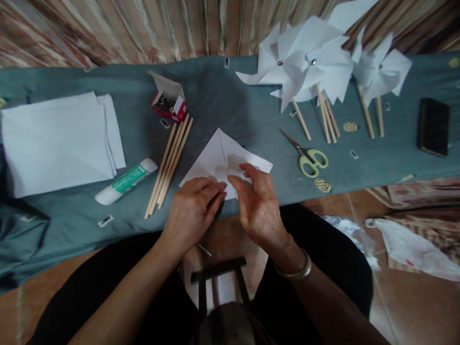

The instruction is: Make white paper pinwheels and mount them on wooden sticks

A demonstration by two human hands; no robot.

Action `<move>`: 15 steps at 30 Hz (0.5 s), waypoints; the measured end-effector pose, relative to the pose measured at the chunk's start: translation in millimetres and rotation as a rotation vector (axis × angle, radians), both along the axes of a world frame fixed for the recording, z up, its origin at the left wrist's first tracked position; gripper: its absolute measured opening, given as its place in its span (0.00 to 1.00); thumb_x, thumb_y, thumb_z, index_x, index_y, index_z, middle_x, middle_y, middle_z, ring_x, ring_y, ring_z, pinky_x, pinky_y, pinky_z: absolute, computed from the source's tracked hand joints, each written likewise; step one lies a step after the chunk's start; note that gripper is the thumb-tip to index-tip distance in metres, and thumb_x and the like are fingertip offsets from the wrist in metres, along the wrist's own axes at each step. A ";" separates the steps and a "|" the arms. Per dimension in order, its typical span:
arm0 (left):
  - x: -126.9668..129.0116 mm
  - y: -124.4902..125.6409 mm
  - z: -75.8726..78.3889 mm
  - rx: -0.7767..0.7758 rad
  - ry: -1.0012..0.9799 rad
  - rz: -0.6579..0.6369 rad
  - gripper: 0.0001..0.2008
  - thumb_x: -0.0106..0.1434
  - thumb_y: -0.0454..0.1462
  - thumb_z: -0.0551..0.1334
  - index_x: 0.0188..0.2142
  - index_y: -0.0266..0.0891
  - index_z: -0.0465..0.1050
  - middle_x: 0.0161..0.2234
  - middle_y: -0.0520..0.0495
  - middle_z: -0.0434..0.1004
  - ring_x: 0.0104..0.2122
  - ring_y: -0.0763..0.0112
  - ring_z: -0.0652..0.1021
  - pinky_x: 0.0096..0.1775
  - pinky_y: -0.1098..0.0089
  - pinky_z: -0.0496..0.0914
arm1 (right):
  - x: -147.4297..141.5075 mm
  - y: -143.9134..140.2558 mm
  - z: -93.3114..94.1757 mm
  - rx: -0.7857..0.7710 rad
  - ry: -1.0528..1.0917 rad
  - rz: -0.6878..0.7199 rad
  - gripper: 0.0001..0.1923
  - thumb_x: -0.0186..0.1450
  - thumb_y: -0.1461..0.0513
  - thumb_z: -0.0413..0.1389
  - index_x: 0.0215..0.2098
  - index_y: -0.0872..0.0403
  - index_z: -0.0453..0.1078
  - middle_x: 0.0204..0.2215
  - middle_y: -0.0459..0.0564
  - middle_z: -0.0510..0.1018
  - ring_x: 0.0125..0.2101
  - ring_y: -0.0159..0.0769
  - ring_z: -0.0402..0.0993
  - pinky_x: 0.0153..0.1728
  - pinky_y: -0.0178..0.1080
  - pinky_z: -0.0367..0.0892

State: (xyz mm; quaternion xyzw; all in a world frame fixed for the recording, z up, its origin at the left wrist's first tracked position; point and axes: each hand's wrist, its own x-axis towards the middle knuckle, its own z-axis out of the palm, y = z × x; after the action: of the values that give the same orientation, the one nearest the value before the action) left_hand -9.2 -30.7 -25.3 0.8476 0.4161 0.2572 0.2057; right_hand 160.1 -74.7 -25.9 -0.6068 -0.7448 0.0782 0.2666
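Observation:
A square white sheet of paper (212, 155) lies on the cloth in front of me, one corner pointing away, with cut or crease lines running in from its corners. My left hand (192, 206) is closed at its near left edge, thumb and forefinger pinched on the paper. Over the near right part hovers my right hand (260, 206), its thumb and fingers apart and curved; whether the fingertips touch the sheet is hard to tell. The hands hide part of the near corner.
Left of the sheet are wooden sticks (168, 167), a glue stick (125, 182), a red box (169, 103) of small metal pieces and stacked paper (57, 143). To the right lie green-handled scissors (309, 160), several paper pinwheels (312, 62) and a black phone (433, 127).

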 end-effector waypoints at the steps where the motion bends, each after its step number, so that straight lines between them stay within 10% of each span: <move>1: 0.1 0.0 0.1 0.001 0.002 0.001 0.10 0.68 0.35 0.60 0.43 0.35 0.78 0.35 0.45 0.79 0.36 0.66 0.79 0.39 0.67 0.75 | 0.2 0.1 -0.4 -0.005 -0.004 0.001 0.16 0.70 0.66 0.46 0.52 0.57 0.70 0.56 0.61 0.67 0.51 0.44 0.66 0.54 0.50 0.68; 15: 1.2 -1.2 0.1 -0.006 0.045 0.010 0.10 0.69 0.37 0.57 0.43 0.37 0.78 0.34 0.46 0.77 0.35 0.68 0.78 0.38 0.67 0.75 | -4.4 -2.0 -11.8 -0.010 -0.035 -0.014 0.18 0.71 0.65 0.43 0.54 0.54 0.69 0.59 0.61 0.66 0.58 0.51 0.64 0.54 0.53 0.65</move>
State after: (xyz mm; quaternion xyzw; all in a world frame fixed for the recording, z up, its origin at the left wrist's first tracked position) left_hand -8.0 -31.9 -25.2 0.8506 0.4255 0.2378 0.1973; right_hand 155.8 -76.8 -37.7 -0.6147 -0.7446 0.0692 0.2511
